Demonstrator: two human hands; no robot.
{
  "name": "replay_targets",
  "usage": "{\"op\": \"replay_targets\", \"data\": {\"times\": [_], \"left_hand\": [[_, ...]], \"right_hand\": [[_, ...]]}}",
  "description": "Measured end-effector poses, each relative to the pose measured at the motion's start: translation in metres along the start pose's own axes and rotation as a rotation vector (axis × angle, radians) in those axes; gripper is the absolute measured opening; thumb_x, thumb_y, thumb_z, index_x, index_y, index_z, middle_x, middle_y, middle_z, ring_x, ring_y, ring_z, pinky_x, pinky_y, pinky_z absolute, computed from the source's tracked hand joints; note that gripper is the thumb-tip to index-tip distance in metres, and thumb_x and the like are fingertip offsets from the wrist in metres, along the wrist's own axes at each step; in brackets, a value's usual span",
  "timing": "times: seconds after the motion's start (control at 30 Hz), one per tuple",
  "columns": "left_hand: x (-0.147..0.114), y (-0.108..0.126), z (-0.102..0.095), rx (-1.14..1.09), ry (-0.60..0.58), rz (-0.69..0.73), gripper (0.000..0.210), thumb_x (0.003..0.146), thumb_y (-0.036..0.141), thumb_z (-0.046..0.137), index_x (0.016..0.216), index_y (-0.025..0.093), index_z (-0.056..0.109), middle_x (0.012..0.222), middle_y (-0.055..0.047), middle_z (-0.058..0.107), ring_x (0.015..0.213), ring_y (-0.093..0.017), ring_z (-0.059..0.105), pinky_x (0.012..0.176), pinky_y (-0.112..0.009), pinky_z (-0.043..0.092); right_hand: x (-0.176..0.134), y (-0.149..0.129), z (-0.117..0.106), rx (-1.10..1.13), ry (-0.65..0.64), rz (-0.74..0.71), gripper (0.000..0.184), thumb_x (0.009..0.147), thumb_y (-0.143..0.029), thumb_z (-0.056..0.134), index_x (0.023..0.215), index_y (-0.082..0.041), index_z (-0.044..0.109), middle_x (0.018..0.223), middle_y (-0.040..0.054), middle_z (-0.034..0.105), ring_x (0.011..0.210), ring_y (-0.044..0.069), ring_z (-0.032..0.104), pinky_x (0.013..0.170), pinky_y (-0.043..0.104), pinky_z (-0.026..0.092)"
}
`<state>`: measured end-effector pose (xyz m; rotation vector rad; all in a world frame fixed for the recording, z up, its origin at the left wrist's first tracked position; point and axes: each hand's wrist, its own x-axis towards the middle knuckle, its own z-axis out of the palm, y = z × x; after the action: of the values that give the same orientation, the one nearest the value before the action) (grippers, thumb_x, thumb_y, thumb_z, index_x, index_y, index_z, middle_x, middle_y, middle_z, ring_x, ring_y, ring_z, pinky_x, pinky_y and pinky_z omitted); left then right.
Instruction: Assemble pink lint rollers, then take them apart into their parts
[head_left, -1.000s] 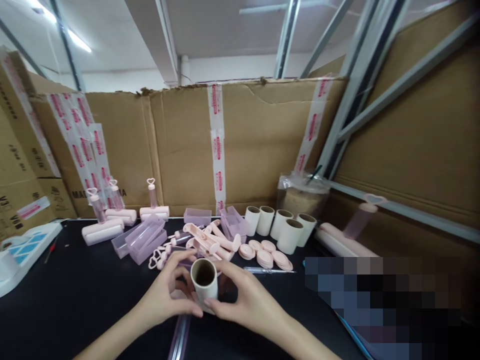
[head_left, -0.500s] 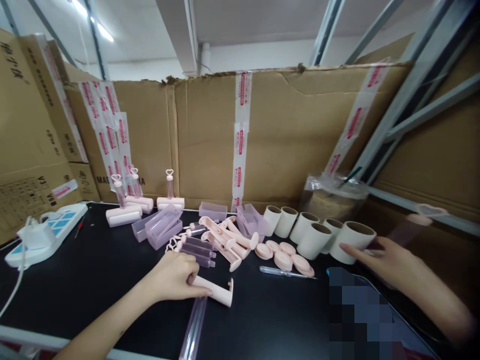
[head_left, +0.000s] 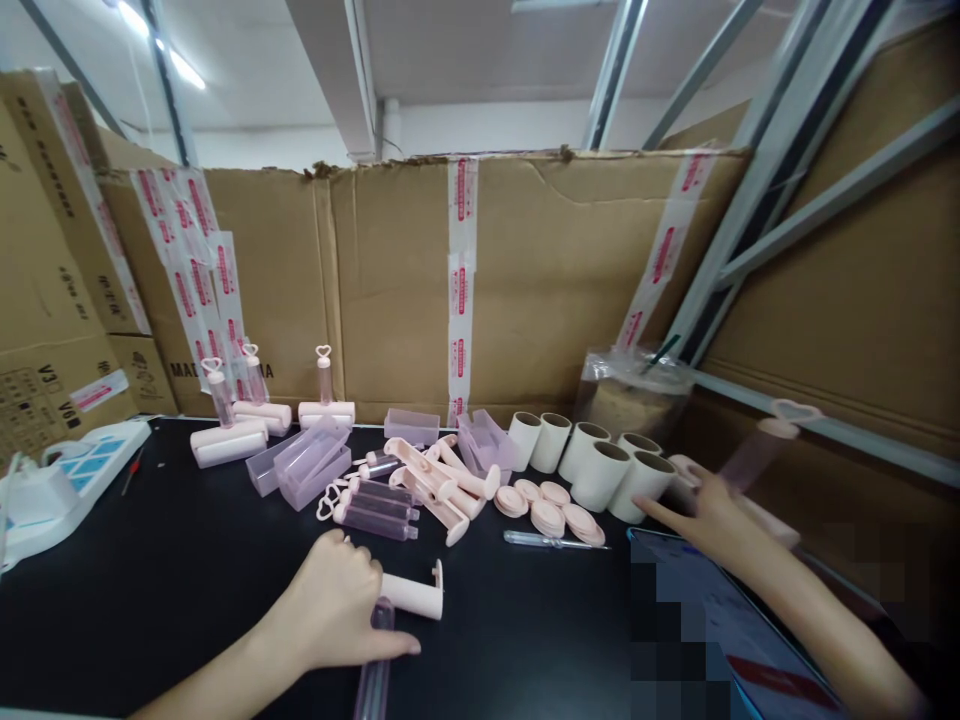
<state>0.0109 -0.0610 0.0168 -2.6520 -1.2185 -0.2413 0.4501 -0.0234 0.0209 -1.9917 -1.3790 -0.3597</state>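
My left hand (head_left: 341, 600) is closed around the near end of a pale pink lint-roller frame (head_left: 416, 597). Its thumb is stretched out to the right, off the frame. A clear purple tube handle (head_left: 375, 685) runs down from the frame past the thumb toward the bottom edge. Over at the right, my right hand (head_left: 712, 515) is open, thumb apart from the other fingers. The thumb tip touches the front of a white paper roll (head_left: 637, 490) standing upright. Behind that hand, partly hidden, an assembled lint roller (head_left: 776, 525) stands with its heart-topped handle up.
More paper rolls (head_left: 523, 440) stand upright beside pink round caps (head_left: 547, 517) and a screwdriver (head_left: 551, 541). Mid-table lie pink frames (head_left: 427, 480), purple handles (head_left: 375, 515) and purple covers (head_left: 315, 460). Assembled lint rollers (head_left: 229, 442), a power strip (head_left: 97, 480) and a tablet (head_left: 694, 580) flank them.
The view has turned to the right. My left thumb has come off the pink frame. The rightmost paper roll has shifted left toward the others, with my right thumb against it.
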Motion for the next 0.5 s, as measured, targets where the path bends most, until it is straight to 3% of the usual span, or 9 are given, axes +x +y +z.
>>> {"op": "replay_targets", "data": {"times": [0.07, 0.1, 0.17, 0.23, 0.3, 0.4, 0.5], "left_hand": [[0.001, -0.004, -0.004, -0.001, 0.01, 0.035, 0.047, 0.069, 0.061, 0.057, 0.063, 0.014, 0.064, 0.063, -0.008, 0.065, 0.062, -0.024, 0.063, 0.061, -0.034, 0.043], [0.001, -0.006, -0.007, -0.006, 0.008, 0.067, 0.043, 0.07, 0.057, 0.058, 0.065, 0.015, 0.064, 0.066, -0.008, 0.065, 0.065, -0.024, 0.063, 0.061, -0.033, 0.043], [0.002, -0.009, -0.01, -0.019, -0.011, 0.119, 0.038, 0.071, 0.053, 0.059, 0.068, 0.015, 0.064, 0.069, -0.007, 0.066, 0.067, -0.023, 0.063, 0.061, -0.031, 0.042], [0.002, -0.008, -0.012, -0.027, -0.043, 0.106, 0.04, 0.069, 0.055, 0.06, 0.067, 0.015, 0.064, 0.068, -0.008, 0.066, 0.065, -0.023, 0.064, 0.058, -0.03, 0.041], [0.001, -0.006, -0.012, -0.045, -0.084, 0.038, 0.046, 0.065, 0.059, 0.06, 0.064, 0.014, 0.064, 0.063, -0.01, 0.066, 0.061, -0.025, 0.064, 0.054, -0.03, 0.04], [-0.003, -0.004, -0.015, -0.074, -0.125, -0.032, 0.036, 0.066, 0.05, 0.062, 0.061, 0.015, 0.062, 0.06, -0.009, 0.066, 0.057, -0.025, 0.064, 0.051, -0.028, 0.039], [-0.01, -0.009, -0.026, -0.125, -0.066, -0.001, 0.014, 0.068, 0.03, 0.059, 0.066, 0.017, 0.061, 0.061, -0.004, 0.066, 0.055, -0.021, 0.063, 0.052, -0.027, 0.038]], "right_hand": [[-0.011, -0.015, -0.008, 0.009, 0.096, -0.058, 0.064, 0.067, -0.051, 0.058, 0.116, -0.013, 0.046, 0.097, 0.0163, 0.059, 0.08, 0.033, 0.06, 0.068, 0.043, 0.048], [-0.017, -0.027, -0.011, 0.059, 0.085, -0.146, 0.057, 0.072, -0.05, 0.053, 0.117, -0.016, 0.046, 0.094, 0.0129, 0.059, 0.073, 0.028, 0.06, 0.066, 0.04, 0.049], [-0.031, -0.053, -0.017, 0.184, -0.094, -0.399, 0.036, 0.082, -0.042, 0.045, 0.109, -0.019, 0.051, 0.082, 0.0072, 0.059, 0.062, 0.021, 0.058, 0.059, 0.032, 0.048], [-0.042, -0.077, -0.018, 0.123, -0.323, -0.668, 0.024, 0.084, -0.033, 0.044, 0.099, -0.021, 0.058, 0.085, 0.0076, 0.06, 0.072, 0.021, 0.06, 0.066, 0.032, 0.048], [-0.051, -0.094, -0.012, -0.018, -0.393, -0.831, 0.021, 0.082, -0.026, 0.048, 0.097, -0.021, 0.062, 0.089, 0.0087, 0.061, 0.077, 0.023, 0.061, 0.069, 0.034, 0.048], [-0.055, -0.103, 0.004, -0.162, -0.35, -0.916, 0.022, 0.077, -0.019, 0.049, 0.092, -0.02, 0.065, 0.087, 0.0098, 0.061, 0.071, 0.022, 0.061, 0.064, 0.034, 0.049], [-0.055, -0.102, 0.013, -0.202, -0.358, -0.958, 0.02, 0.074, -0.013, 0.049, 0.08, -0.021, 0.065, 0.081, 0.0083, 0.061, 0.068, 0.021, 0.062, 0.06, 0.032, 0.049]]}}
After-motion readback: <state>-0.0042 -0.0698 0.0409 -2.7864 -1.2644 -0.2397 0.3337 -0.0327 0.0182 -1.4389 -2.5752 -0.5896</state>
